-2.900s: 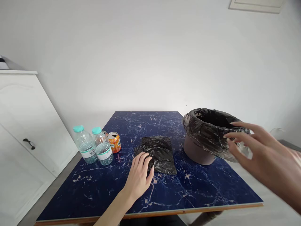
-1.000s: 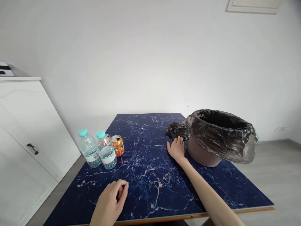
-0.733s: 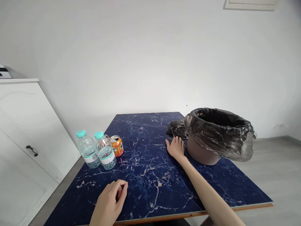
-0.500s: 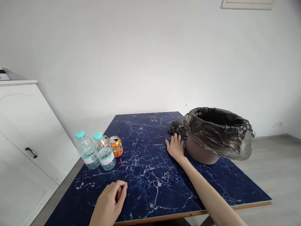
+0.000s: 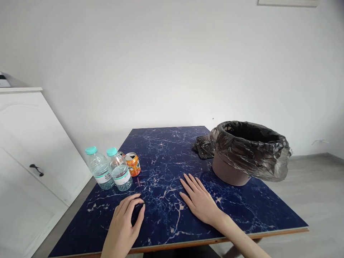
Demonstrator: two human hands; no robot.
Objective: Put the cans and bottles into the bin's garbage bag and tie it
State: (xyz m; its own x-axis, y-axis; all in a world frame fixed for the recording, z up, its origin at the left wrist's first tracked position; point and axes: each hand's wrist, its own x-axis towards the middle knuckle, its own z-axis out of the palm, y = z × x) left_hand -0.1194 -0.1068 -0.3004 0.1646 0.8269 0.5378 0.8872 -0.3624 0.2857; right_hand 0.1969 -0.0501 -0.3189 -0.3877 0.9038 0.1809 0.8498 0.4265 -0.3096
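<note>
"Across the blue marbled table [image 5: 163, 147], how are the two hands placed?"

"Both are set near the front edge. The left hand [image 5: 122, 224] is released, its fingers loosely curled and a gap left between thumb and forefinger. The right hand [image 5: 200, 204] is laid palm down, also released, with its fingers straightened and slightly spread."

"And what is found beyond the left one?"

"Near the table's left side, a turquoise-capped bottle [image 5: 101, 172] and a matching bottle [image 5: 120, 173] are stood upright, close together, each part-filled with clear liquid. Just behind them an opened orange can [image 5: 133, 165] is set; a second can [image 5: 121, 154] is mostly hidden."

"Beyond the right one?"

"A brown bin [image 5: 228, 172] is stood upright on the table, well apart from the bottles. It is lined with a black liner [image 5: 249, 156], folded down loosely around the rim. To the left of the bin, a crumpled black bag [image 5: 204, 147] is laid, partly covered from view by the liner; whether they are touching cannot be told."
</note>
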